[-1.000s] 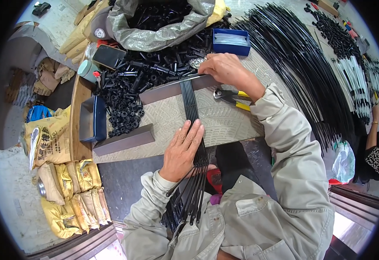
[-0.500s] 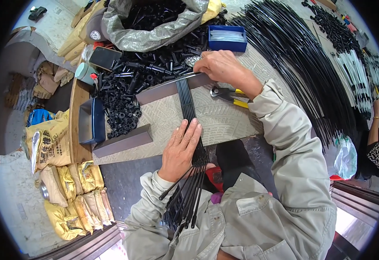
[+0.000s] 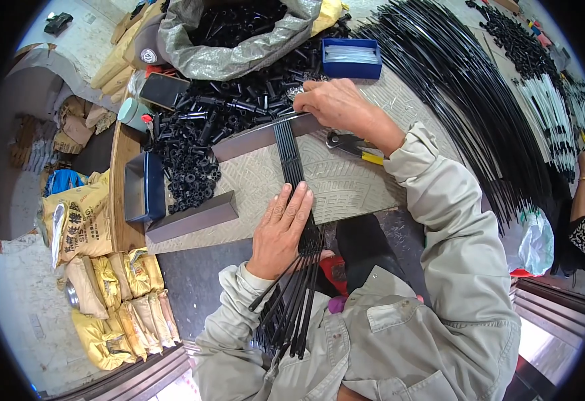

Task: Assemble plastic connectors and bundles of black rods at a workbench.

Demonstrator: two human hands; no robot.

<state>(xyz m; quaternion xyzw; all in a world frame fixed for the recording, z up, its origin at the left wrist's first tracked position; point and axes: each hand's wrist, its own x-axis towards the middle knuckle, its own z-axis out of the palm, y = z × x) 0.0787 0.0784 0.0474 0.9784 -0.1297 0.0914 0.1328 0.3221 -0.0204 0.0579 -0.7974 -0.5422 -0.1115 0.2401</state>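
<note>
My left hand (image 3: 280, 228) lies flat, fingers stretched out, on a row of thin black rods (image 3: 288, 148). The rods run side by side across the mat, and their lower ends fan out over my lap. At their far ends stands a long dark metal bar (image 3: 248, 142). My right hand (image 3: 343, 107) is at that bar, just right of the rod ends, with thumb and fingers pinched together. Whatever is between those fingertips is too small or hidden to name. End-cutting pliers (image 3: 344, 144) with yellow-and-black handles lie below my right wrist.
Black tubular plastic parts (image 3: 202, 134) are heaped at the left, below a grey woven sack (image 3: 239, 61). A blue box (image 3: 351, 69) of pale sticks stands beyond my right hand. Long black rods (image 3: 453, 87) cover the right side. Another metal bar (image 3: 195, 217) lies front left.
My right hand has shifted slightly left, toward the rod ends. My left hand stays flat on the rods.
</note>
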